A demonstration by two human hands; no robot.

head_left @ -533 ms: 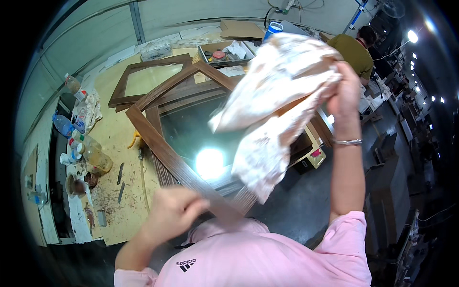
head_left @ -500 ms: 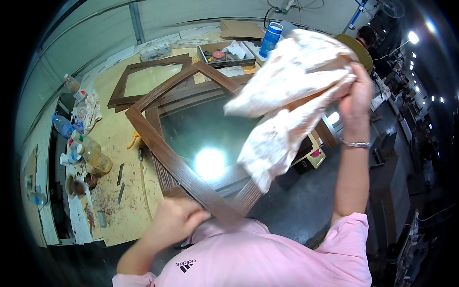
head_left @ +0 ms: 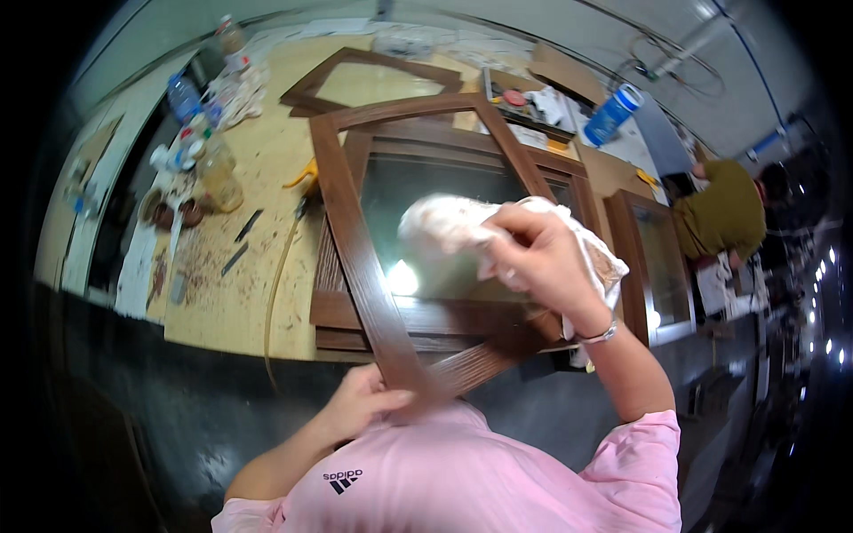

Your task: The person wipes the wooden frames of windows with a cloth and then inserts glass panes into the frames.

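Note:
My left hand (head_left: 362,400) is closed on the near corner of an empty brown wooden frame (head_left: 358,238), close to my shirt. The frame lies tilted over a stack of glass-paned wooden doors (head_left: 418,182) on the workbench. In my right hand (head_left: 542,262) is a bunched white cloth (head_left: 453,222) with brownish stains, its loose end hanging beside the wrist. The cloth is blurred and hovers over the opening of the frame; whether it touches wood or glass I cannot tell. A bright lamp reflection shows in the glass below.
Bottles (head_left: 218,178), brown-stained cups (head_left: 160,213) and dark flat strips (head_left: 235,258) sit on the bench's left. A yellow-handled tool with a hose (head_left: 298,209) lies beside the stack. Behind are a tool tray (head_left: 498,80) and blue bottle (head_left: 613,115). Another person (head_left: 724,209) works at right.
My right hand has swung the cloth down and left from the upper right, and the cloth is now bunched. The view has shifted, and the frame appears turned. My left hand stays at its near corner.

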